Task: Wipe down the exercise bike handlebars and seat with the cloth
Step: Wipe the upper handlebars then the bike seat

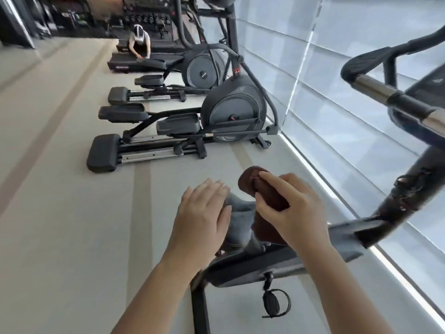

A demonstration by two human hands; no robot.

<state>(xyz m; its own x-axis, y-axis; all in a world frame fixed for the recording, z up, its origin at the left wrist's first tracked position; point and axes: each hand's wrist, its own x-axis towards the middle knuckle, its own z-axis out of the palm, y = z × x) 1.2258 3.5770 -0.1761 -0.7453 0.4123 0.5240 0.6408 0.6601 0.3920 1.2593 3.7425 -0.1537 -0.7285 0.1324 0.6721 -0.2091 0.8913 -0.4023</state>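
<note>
The exercise bike's grey seat [240,220] is low in the middle of the head view. My left hand [204,215] lies flat against the seat's left side with its fingers stretched out. My right hand [284,208] grips a brown cloth [260,186], bunched over the front of the seat. Part of the cloth hangs down under my palm. The handlebars [375,86], black grips on chrome tube, stand at the upper right, apart from both hands. The bike's dark frame [409,189] runs from the seat up toward them.
Two elliptical trainers [231,112] stand in a row ahead on the grey floor. Farther back a person [139,42] kneels at a treadmill. Window blinds [337,68] fill the right side. A pedal with a strap [274,302] hangs below the seat.
</note>
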